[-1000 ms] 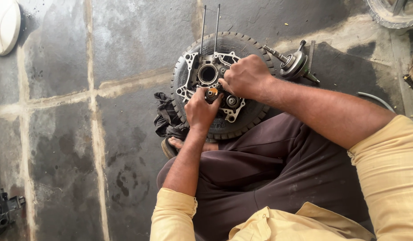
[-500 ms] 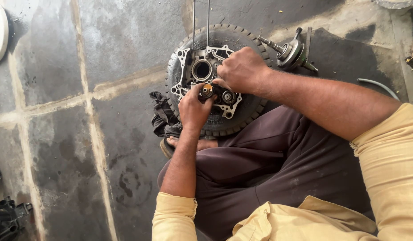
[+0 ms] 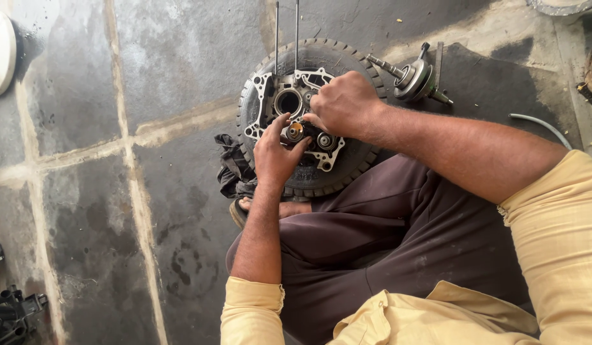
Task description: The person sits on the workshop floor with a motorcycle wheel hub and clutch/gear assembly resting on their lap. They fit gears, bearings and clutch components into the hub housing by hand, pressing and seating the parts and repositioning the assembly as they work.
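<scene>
A grey aluminium engine crankcase half (image 3: pixel 294 102) lies flat on a black tyre (image 3: pixel 347 166), two studs pointing toward twelve o'clock.

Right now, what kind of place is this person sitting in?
Probably a small engine repair workshop, with the work done on the floor. The stained concrete floor is the bench: a metal engine case lies on a tyre, a crankshaft lies beside it, and both hands are on the case.

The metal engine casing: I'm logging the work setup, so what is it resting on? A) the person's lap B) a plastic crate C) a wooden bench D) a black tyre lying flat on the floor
D: the metal engine casing lies inside the ring of a black tyre flat on the stone floor, with the left hand and right hand working on it.
</scene>
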